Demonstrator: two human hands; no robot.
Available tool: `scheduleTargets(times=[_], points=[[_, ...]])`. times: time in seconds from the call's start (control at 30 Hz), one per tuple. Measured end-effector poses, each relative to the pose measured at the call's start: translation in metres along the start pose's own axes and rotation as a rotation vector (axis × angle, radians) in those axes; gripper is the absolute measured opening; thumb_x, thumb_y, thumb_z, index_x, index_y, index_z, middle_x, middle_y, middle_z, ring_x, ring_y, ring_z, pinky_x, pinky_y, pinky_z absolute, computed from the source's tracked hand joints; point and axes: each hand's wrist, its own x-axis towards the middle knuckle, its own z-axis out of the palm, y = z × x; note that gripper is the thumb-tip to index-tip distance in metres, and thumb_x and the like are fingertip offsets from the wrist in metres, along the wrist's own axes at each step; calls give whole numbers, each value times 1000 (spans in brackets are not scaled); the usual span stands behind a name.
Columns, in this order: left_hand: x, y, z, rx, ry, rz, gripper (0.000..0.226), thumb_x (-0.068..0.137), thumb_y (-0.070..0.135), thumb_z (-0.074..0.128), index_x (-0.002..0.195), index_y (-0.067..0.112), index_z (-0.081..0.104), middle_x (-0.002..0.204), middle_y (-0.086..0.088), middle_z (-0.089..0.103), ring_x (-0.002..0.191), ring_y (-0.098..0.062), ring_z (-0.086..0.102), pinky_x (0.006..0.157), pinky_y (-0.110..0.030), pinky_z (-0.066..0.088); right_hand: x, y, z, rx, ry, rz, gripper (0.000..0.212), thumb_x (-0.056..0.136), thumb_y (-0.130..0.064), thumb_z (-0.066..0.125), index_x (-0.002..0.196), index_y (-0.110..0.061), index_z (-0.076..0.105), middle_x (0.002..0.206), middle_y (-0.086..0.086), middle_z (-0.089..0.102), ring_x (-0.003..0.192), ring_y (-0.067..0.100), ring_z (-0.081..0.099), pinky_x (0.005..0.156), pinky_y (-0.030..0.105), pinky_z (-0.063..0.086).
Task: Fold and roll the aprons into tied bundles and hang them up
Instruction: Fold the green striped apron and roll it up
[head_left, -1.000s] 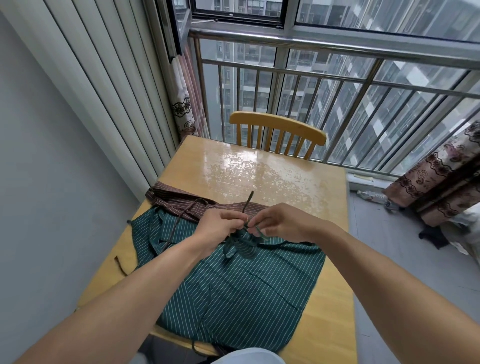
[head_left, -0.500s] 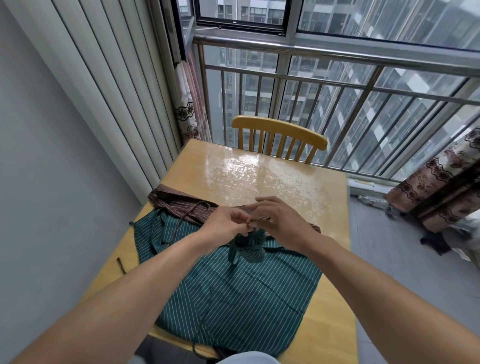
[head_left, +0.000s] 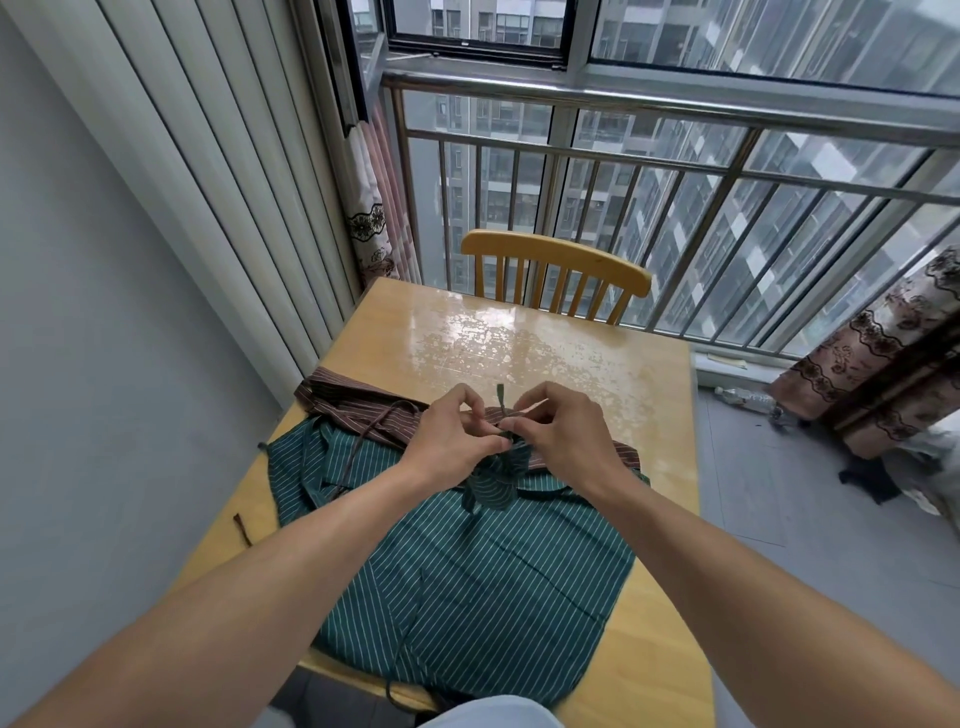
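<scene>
The green apron (head_left: 467, 582) lies flat on the near counter (head_left: 545, 348); both hands, left hand (head_left: 451, 434) and right hand (head_left: 558, 434), pinch its thin strap (head_left: 501, 402) with curled fingers; soft, light, limp cloth, so grip near the knot.

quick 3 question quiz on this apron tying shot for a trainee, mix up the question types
1. True or false: the brown striped apron lies nearer the yellow wooden chair than the flat green striped apron does.
2. What do the left hand and right hand pinch? A) dark green tie string B) a clear plastic bottle C) a curtain
3. Fill in: the small green striped bundle sits just below the hands, over the flat green apron on the wooden ____.

Key: 1 true; 2 A; 3 table.
</scene>
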Motion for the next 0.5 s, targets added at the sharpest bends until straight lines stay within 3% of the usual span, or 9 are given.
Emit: scheduleTargets(times=[0.13, 0.23, 0.4, 0.5], points=[[2, -1, -1, -24, 33, 4, 40, 80, 14, 86, 91, 19, 48, 84, 3, 79, 86, -8, 75, 80, -28, 54, -7, 0, -1, -141, -88, -94, 16, 96, -22, 70, 110, -21, 79, 99, -3, 78, 70, -6, 58, 71, 15, 45], [3, -3, -1, -6, 9, 26, 40, 80, 16, 87, 91, 19, 48, 83, 4, 79, 85, -6, 75, 82, -29, 54, -11, -3, -1, -245, -149, -139, 21, 101, -21, 63, 116, -20, 78, 108, -1, 77, 77, 0, 57, 74, 16, 43], [3, -6, -3, 35, -50, 32, 36, 79, 14, 87, 91, 20, 54, 82, 5, 79, 84, -8, 75, 90, -37, 58, -10, -13, -6, -370, -220, -181, 21, 102, -18, 61, 111, -16, 79, 91, -1, 70, 81, 15, 58, 69, 25, 44], [2, -7, 0, 99, -79, 33, 33, 80, 13, 85, 91, 20, 54, 83, 4, 78, 84, -7, 74, 89, -36, 59, -10, -15, -6, -656, -301, -258, 23, 101, -8, 56, 103, -14, 78, 92, 6, 66, 78, 20, 55, 69, 33, 41]])
